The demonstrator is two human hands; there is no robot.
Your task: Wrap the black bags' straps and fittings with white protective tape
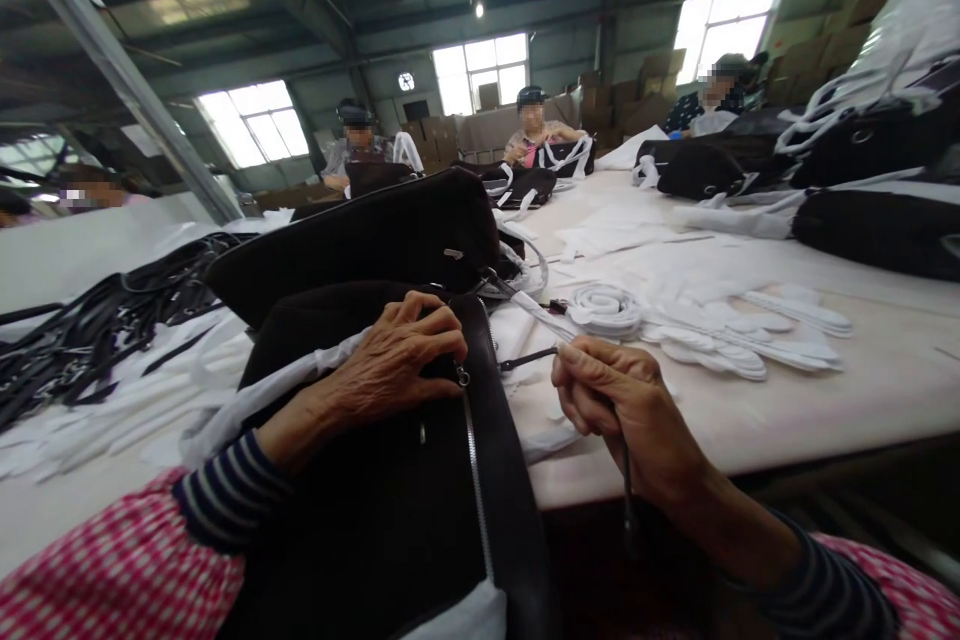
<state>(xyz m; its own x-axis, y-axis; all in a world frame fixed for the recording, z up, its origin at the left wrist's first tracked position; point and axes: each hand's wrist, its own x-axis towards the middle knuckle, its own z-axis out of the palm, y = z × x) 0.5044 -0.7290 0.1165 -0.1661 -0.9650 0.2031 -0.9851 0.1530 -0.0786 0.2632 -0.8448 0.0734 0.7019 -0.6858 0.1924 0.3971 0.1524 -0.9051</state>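
Observation:
A black bag (360, 510) lies in front of me, with a silver zipper (474, 470) running along its edge. My left hand (397, 350) rests on the bag, its fingers curled and its thumb and forefinger pinching at the zipper slider (463, 375), which has a small metal ring. To the right, my right hand (611, 400) is closed on a thin black cord (529, 358). One end of the cord points left towards the zipper; the other hangs below the hand. White wrapping (289, 385) covers a strap under my left forearm.
Another black bag (360, 235) lies just behind. A rolled white strip (604, 305) and white padded pieces (742, 340) are on the table (795, 420) at right. Black straps (135, 320) are heaped at left. Wrapped bags (877, 230) stand far right. Several people sit across the table.

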